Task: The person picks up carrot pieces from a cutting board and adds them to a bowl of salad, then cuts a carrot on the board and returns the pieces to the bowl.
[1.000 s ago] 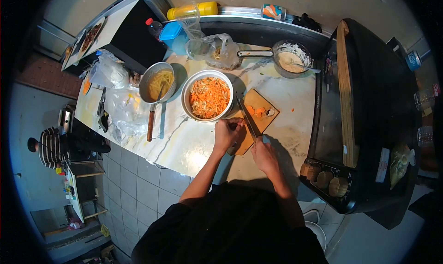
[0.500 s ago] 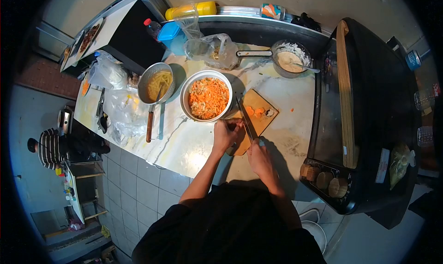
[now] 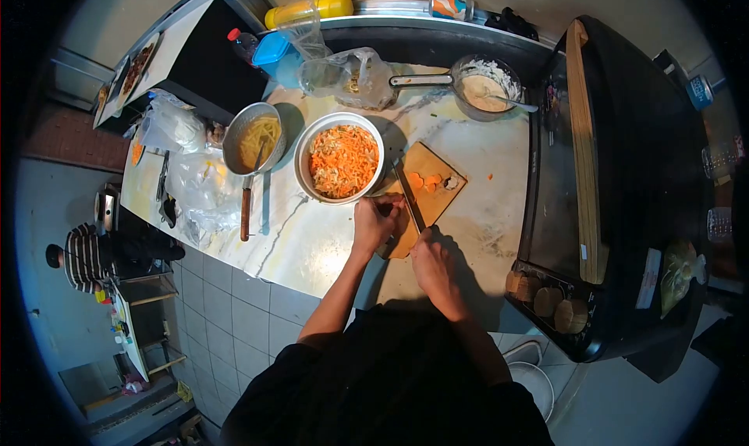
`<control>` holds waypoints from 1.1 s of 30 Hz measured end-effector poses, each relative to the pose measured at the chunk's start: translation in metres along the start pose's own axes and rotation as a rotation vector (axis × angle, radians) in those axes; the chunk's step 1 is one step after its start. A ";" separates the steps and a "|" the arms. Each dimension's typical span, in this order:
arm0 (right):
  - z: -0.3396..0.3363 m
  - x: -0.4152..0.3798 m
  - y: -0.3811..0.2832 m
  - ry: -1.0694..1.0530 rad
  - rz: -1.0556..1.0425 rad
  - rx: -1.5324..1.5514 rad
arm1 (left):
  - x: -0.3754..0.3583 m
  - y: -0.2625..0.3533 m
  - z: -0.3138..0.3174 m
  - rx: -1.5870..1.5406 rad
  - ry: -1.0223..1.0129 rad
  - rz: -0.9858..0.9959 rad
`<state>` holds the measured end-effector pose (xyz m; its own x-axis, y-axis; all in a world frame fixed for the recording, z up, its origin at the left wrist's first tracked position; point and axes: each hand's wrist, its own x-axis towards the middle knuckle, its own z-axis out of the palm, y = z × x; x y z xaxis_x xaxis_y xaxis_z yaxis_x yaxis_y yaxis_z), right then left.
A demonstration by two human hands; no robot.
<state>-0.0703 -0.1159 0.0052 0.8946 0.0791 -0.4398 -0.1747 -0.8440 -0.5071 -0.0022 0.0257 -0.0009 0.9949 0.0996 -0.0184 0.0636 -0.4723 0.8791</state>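
Observation:
My right hand [image 3: 434,268] grips a kitchen knife [image 3: 409,198], its long blade pointing away from me across a small wooden cutting board [image 3: 438,204]. Beside the blade, on its left, my left hand [image 3: 376,226] has its fingers curled and pinched together at the board's left edge. What they hold is hidden from view. Orange carrot slices [image 3: 426,182] lie on the far part of the board, with a pale brownish scrap [image 3: 450,183] near its right corner. Just beyond my left hand stands a white bowl [image 3: 299,167] filled with shredded carrot mixture [image 3: 343,162].
Left of the bowl is a saucepan [image 3: 231,162] of yellowish strips in liquid, near plastic bags [image 3: 204,182]. A pan [image 3: 484,112] of pale batter with a spoon stands at the back. A black appliance [image 3: 647,181] borders the right. Another person [image 3: 86,255] is far left.
The view has shifted slightly left and up. Both hands and the knife keep nearly the same place over the board.

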 end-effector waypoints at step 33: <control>-0.028 0.000 0.008 0.038 -0.123 0.133 | 0.000 0.004 0.000 -0.031 0.005 -0.067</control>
<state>-0.0597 -0.1380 0.0217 0.9271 0.1554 -0.3412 -0.1134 -0.7512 -0.6502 -0.0018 0.0233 0.0027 0.9880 0.1346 -0.0757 0.1277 -0.4372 0.8902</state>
